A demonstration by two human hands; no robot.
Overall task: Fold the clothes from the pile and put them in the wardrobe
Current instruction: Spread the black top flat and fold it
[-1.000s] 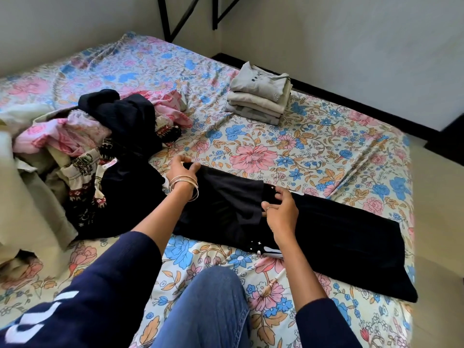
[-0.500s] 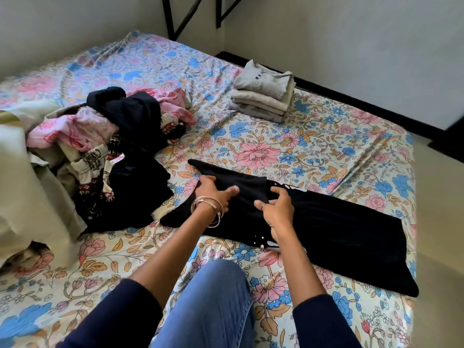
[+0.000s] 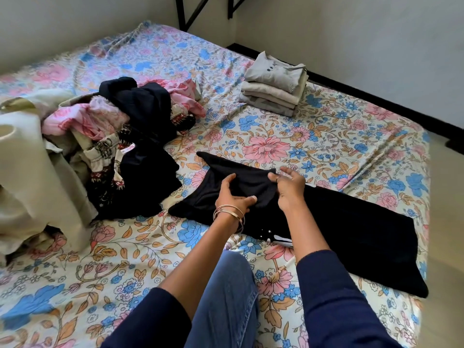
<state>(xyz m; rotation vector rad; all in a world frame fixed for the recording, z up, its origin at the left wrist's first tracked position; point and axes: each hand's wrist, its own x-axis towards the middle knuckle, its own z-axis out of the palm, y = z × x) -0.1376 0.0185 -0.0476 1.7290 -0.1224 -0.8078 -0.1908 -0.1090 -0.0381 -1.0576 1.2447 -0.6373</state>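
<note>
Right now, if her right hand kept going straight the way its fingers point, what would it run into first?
The right hand points up the bed. Past the black garment it would cross bare floral sheet, likely toward the folded grey stack; depth is uncertain.

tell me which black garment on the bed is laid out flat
The long black garment under both hands; the other black garments sit crumpled in the unfolded pile.

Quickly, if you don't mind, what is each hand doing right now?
Left hand: grips a fold of the black garment.
Right hand: pinches the black garment's upper edge with thumb and forefinger, other fingers spread.
</note>
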